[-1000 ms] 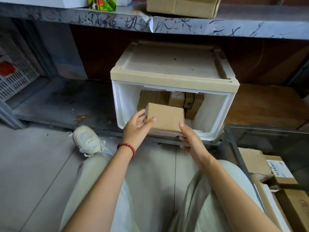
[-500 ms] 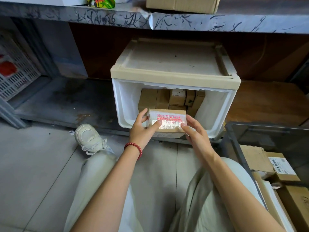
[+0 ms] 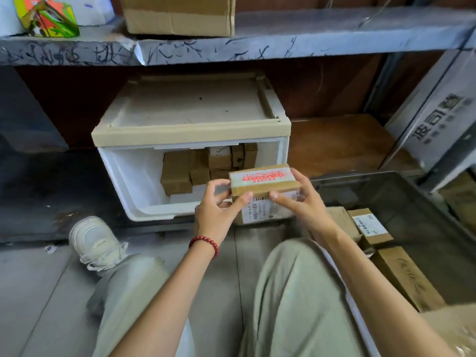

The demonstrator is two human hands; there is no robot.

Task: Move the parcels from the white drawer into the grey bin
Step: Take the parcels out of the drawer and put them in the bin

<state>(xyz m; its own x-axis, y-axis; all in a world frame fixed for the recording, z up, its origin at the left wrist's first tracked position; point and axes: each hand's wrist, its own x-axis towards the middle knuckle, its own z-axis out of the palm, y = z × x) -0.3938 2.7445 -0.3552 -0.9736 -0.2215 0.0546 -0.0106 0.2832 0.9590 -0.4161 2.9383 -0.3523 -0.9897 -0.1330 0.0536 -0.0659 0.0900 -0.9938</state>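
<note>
I am holding a parcel (image 3: 265, 181) between my left hand (image 3: 216, 212) and right hand (image 3: 302, 202), just before the drawer (image 3: 128, 176) and left of the bin (image 3: 427, 217). A stack of parcels (image 3: 177, 171) is sitting at the drawer's back; other parcels (image 3: 371, 225) are lying in the bin. A carton (image 3: 180, 16) is resting on the shelf (image 3: 322, 45) above.

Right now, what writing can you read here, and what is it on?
"波司登": white carton at right; the smaller print beneath is blurred.
Red print on the held parcel: blurred.
Barcode label below it: too small.
Labelled parcel in the grey bin: print too small.
Scrawl on the shelf edge: illegible.
</note>
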